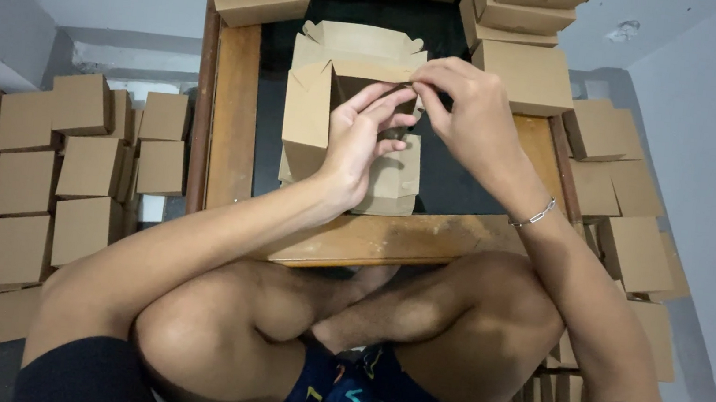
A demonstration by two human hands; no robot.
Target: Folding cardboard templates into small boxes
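The brown cardboard box [343, 106] sits half folded on the dark middle of a low wooden table [234, 117], right in front of the person who sits cross-legged on the floor. Its side walls stand up, the top is open, and its flaps stick out at the back and at the front. The left hand [355, 143] rests against the open box from the near side, with its fingers [384, 99] stretched up to the top edge of the box and touching the card there. The right hand [465, 106] comes in from the right, and its fingertips pinch closed on the same top edge, just beside the left fingers. A thin metal bracelet [535, 216] is on the right wrist. Finished boxes of the same brown card are piled along the far end of the table [519, 14]. More of them lie in neat rows on the floor to the left [23, 184], and another bunch lies on the floor to the right [625, 194]
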